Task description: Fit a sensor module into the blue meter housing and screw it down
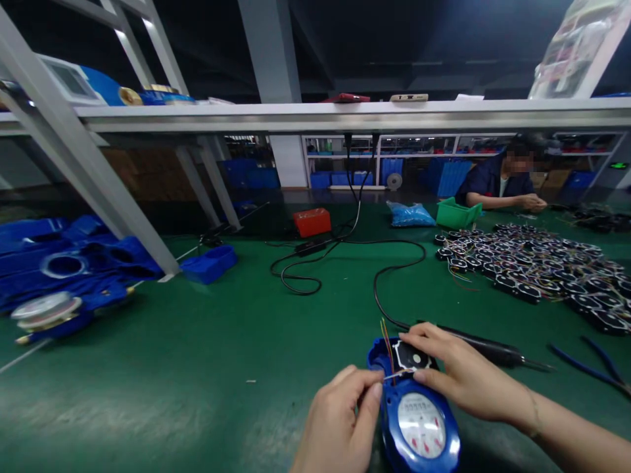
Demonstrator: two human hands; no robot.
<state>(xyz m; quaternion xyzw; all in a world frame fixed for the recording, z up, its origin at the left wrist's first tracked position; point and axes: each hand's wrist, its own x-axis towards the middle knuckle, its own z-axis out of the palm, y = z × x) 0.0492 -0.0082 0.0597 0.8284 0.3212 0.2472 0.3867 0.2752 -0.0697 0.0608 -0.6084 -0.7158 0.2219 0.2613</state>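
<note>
Blue water meter (417,420) with round white dial, lying near the front edge of a green matte bench (221,368). Left hand (340,420) and right hand (461,374) pinch thin wires (397,374) above its black module. Beyond: soldering iron (486,351), blue pliers (591,368), heaped black modules (542,269), dim workshop.

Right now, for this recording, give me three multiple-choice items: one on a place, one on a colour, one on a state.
1. Where does the soldering iron lie?
A. Behind the right hand
B. On the shelf
C. Inside the green bin

2. What colour is the meter housing?
A. Red
B. Blue
C. Grey

3. What is the left hand doing?
A. Lying flat
B. Holding pliers
C. Pinching thin wires

Answers: 1 A, iron on the mat past the knuckles; 2 B, blue rim around the dial; 3 C, fingertips closed on wires.
</note>
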